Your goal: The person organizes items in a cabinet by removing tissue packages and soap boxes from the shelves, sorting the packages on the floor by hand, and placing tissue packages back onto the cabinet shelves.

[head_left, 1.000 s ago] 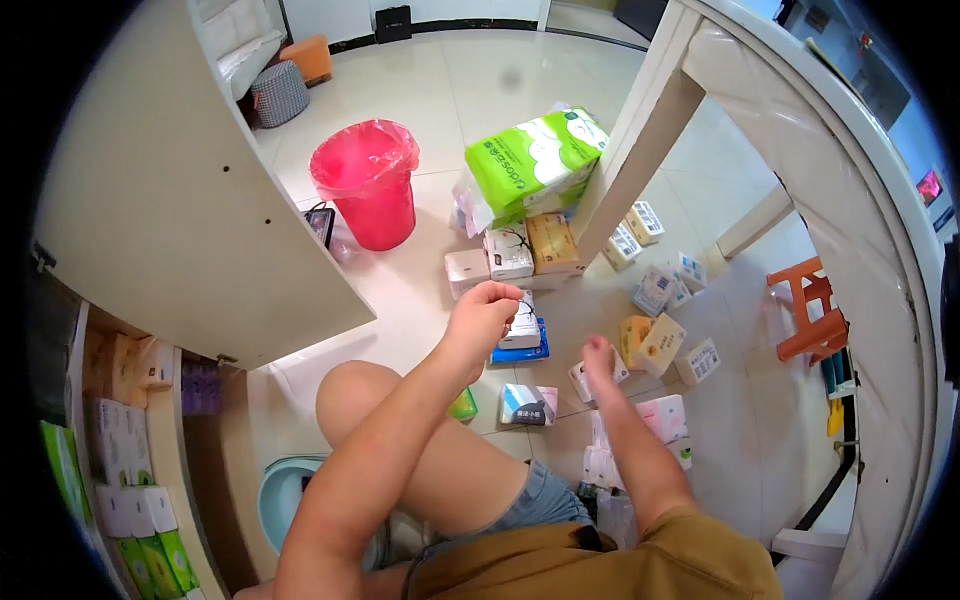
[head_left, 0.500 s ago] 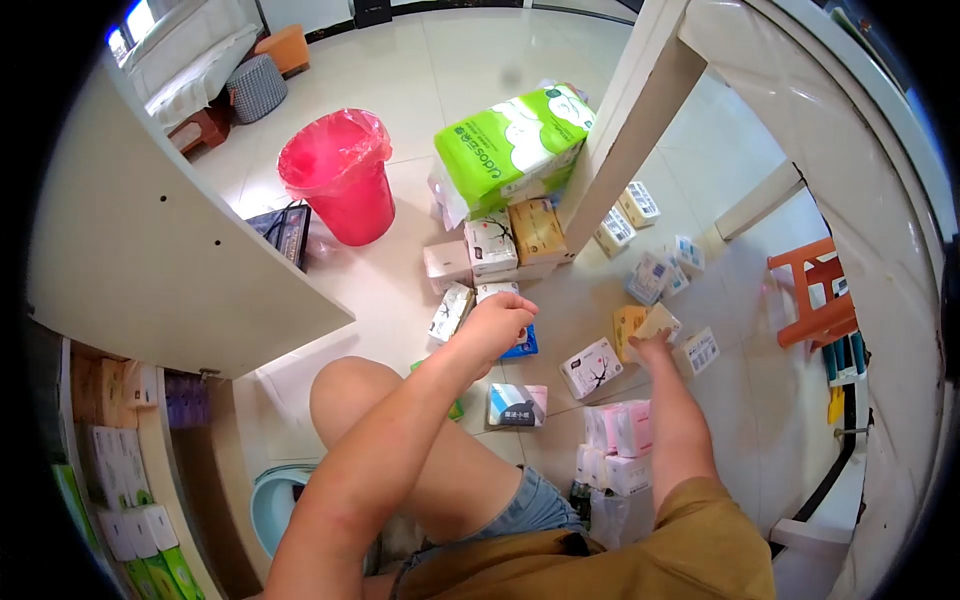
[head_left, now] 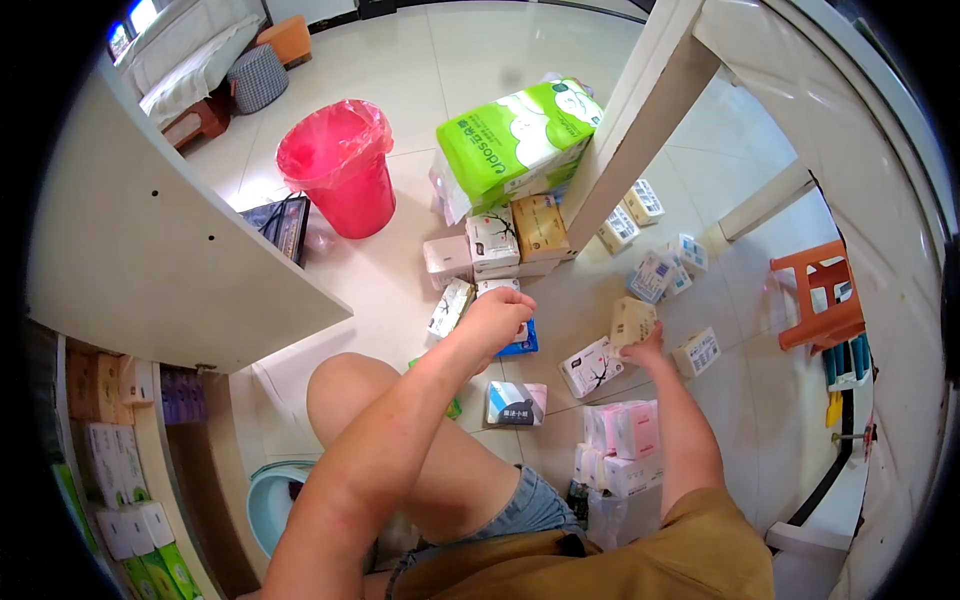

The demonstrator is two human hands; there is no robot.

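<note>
My right hand point(head_left: 645, 345) grips the lower right side of a tan tissue pack point(head_left: 632, 322) near the middle right of the floor. A white tissue pack with a dark branch print point(head_left: 591, 368) lies just left of that hand, and a cream pack with a printed label point(head_left: 697, 352) lies to its right. My left hand point(head_left: 500, 318) hangs with fingers curled together, beside a blue pack point(head_left: 520, 338); what is under its fingers is hidden. Below it lies a grey, pink and blue tissue pack point(head_left: 516, 404). Pink-and-white packs point(head_left: 630, 430) are stacked near my right arm.
A large green tissue bundle point(head_left: 515, 140) stands behind several stacked packs, against a door frame point(head_left: 640, 130). A lined pink bin point(head_left: 350, 190) stands left of it. The open cabinet door point(head_left: 170, 240) is at left, an orange stool point(head_left: 820, 295) at right, and a light-blue bucket point(head_left: 272, 510) near my knee.
My right hand has moved slightly left with the tan pack, which now covers the spot where a yellow-orange pack showed. The left hand has stayed in place.
</note>
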